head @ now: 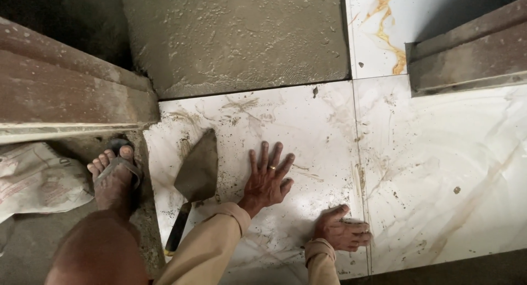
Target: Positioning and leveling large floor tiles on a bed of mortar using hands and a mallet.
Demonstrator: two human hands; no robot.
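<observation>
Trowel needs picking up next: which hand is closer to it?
Left, probably. The left hand lies flat on the white tile, right beside the trowel. The right hand rests farther away, at the joint with the neighbouring tile, and would have to cross over.

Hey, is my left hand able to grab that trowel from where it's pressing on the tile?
Probably yes. The left hand lies flat on the white tile, and the trowel rests just beside it on the same tile. Nothing lies between them, and its dark handle sits clear beside the sleeve.
</observation>
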